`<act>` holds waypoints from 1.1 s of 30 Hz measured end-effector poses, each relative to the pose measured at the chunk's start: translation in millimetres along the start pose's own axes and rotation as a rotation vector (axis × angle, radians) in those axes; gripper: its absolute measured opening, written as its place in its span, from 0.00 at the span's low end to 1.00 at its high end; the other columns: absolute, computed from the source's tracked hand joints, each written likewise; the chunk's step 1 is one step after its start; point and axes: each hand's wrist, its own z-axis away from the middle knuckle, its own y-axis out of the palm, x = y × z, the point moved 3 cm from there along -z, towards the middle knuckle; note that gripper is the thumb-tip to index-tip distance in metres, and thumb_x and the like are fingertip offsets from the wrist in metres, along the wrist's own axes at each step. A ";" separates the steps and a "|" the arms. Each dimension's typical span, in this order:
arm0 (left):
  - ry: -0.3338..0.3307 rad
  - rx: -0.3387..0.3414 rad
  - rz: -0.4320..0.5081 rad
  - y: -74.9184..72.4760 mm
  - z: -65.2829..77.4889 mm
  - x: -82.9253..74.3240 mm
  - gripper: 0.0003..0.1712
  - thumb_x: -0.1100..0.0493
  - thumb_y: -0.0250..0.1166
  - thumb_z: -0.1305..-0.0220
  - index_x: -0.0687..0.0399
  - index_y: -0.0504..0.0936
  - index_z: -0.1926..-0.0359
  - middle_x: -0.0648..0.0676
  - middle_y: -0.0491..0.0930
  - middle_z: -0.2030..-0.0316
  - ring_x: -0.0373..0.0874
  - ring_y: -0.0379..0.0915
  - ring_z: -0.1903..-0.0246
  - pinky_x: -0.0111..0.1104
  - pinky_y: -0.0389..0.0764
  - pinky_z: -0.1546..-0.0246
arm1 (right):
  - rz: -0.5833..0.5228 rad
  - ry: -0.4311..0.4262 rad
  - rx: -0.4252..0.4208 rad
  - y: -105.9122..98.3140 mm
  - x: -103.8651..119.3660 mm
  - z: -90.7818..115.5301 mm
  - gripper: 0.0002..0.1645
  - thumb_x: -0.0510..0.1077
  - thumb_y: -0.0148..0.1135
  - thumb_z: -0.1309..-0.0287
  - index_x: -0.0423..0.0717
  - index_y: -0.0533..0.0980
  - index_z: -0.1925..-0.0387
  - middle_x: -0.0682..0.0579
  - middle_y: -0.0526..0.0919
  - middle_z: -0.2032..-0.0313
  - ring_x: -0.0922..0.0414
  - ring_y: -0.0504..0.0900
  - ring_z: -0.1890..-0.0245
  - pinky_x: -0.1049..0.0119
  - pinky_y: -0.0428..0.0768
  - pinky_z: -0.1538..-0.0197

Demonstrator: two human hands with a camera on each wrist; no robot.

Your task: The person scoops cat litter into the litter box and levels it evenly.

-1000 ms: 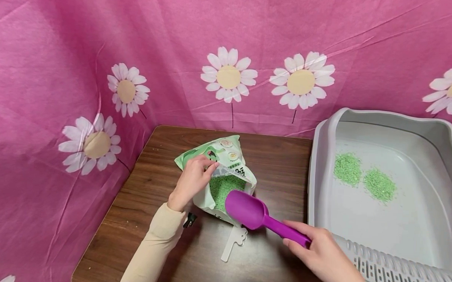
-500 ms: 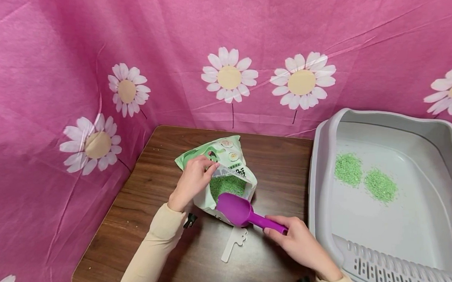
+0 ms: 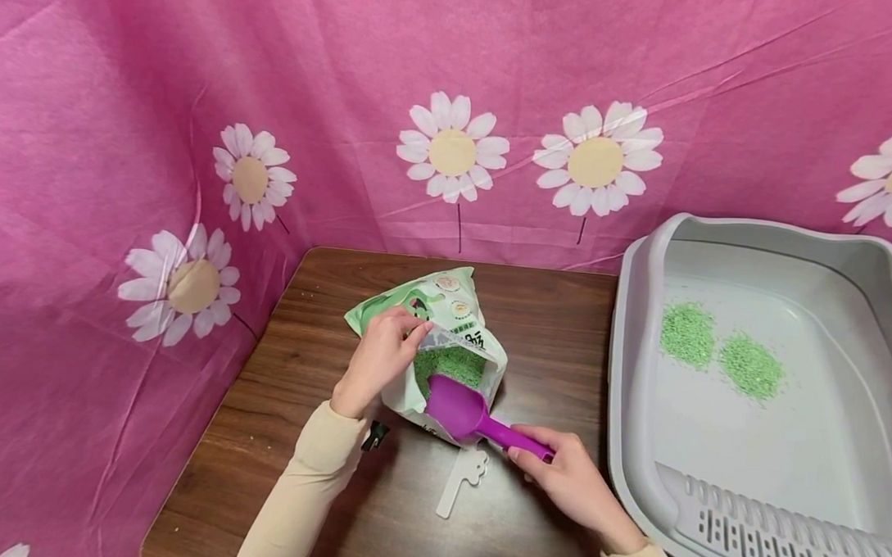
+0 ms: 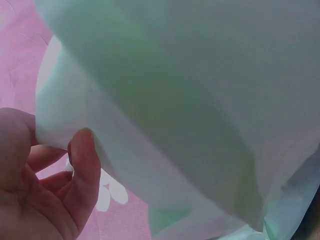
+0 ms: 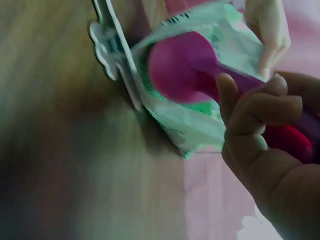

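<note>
A white and green bag (image 3: 456,299) lies on the table with its mouth turned toward me, and green granules (image 3: 454,363) fill the opening. Its upper edge is pinched between the thumb and fingers of my left hand (image 3: 384,350); the left wrist view shows the raised bag film (image 4: 165,120) close up. My right hand (image 3: 568,475) grips the handle of a purple scoop (image 3: 456,406). The scoop's bowl is at the bag's mouth, with its front edge among the granules. In the right wrist view, the bowl's underside hides part of the opening.
A grey litter box (image 3: 630,383) stands at the right, with two small piles of green granules (image 3: 751,365) on its floor. In front of the bag lies a flat white piece with a wavy end (image 3: 461,480). A pink flowered cloth (image 3: 527,60) hangs behind the wooden table (image 3: 555,331).
My right hand has moved left with the scoop, bringing the bowl from the bag's front right edge into its mouth. The left hand and the bag have stayed in place.
</note>
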 end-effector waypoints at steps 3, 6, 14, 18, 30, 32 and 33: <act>0.000 0.001 0.004 -0.1 0.0 0.0 0.11 0.59 0.65 0.36 0.59 0.88 0.72 0.53 0.82 0.74 0.45 0.79 0.69 0.36 0.79 0.63 | -0.056 0.020 -0.026 8.6 -4.4 -2.2 0.26 0.44 0.66 0.42 0.34 0.76 0.45 0.45 0.80 0.77 0.62 0.75 0.81 0.70 0.74 0.80; -0.002 0.001 0.009 0.1 -0.1 0.6 0.10 0.59 0.65 0.36 0.59 0.88 0.71 0.53 0.83 0.73 0.45 0.79 0.69 0.36 0.79 0.63 | -0.109 0.026 -0.044 16.2 -7.8 -4.1 0.25 0.42 0.66 0.43 0.34 0.76 0.46 0.45 0.79 0.77 0.63 0.73 0.82 0.70 0.73 0.81; 0.026 -0.015 0.003 0.6 0.6 1.2 0.12 0.60 0.65 0.37 0.59 0.87 0.75 0.52 0.80 0.76 0.43 0.76 0.72 0.36 0.77 0.66 | -0.155 0.025 -0.121 28.5 -14.7 -10.9 0.21 0.40 0.67 0.44 0.39 0.79 0.48 0.46 0.79 0.77 0.67 0.70 0.82 0.73 0.69 0.79; 0.041 -0.018 -0.001 0.7 1.0 0.8 0.12 0.60 0.65 0.37 0.60 0.86 0.76 0.52 0.78 0.77 0.43 0.73 0.73 0.36 0.76 0.67 | -0.163 0.005 -0.166 35.4 -15.6 -15.9 0.19 0.40 0.68 0.45 0.42 0.81 0.50 0.47 0.81 0.74 0.66 0.72 0.78 0.72 0.72 0.73; 0.039 -0.022 0.005 0.4 1.2 1.7 0.11 0.60 0.65 0.37 0.60 0.87 0.75 0.52 0.78 0.77 0.44 0.74 0.72 0.36 0.76 0.66 | -0.194 0.009 -0.158 42.7 -12.9 -21.0 0.23 0.39 0.67 0.45 0.38 0.78 0.46 0.45 0.81 0.75 0.66 0.71 0.81 0.72 0.70 0.77; 0.041 -0.020 0.010 0.5 0.9 1.6 0.11 0.60 0.65 0.37 0.60 0.87 0.75 0.52 0.78 0.77 0.43 0.74 0.72 0.35 0.76 0.66 | -0.189 0.007 -0.153 41.0 -12.9 -19.3 0.23 0.39 0.67 0.45 0.38 0.78 0.46 0.45 0.81 0.76 0.66 0.71 0.81 0.72 0.70 0.77; 0.040 -0.019 0.012 0.6 0.7 1.5 0.11 0.60 0.65 0.37 0.60 0.87 0.75 0.52 0.78 0.77 0.43 0.74 0.72 0.35 0.76 0.66 | -0.189 0.007 -0.150 39.9 -12.8 -18.2 0.23 0.39 0.67 0.45 0.38 0.78 0.46 0.45 0.81 0.76 0.66 0.71 0.82 0.72 0.70 0.77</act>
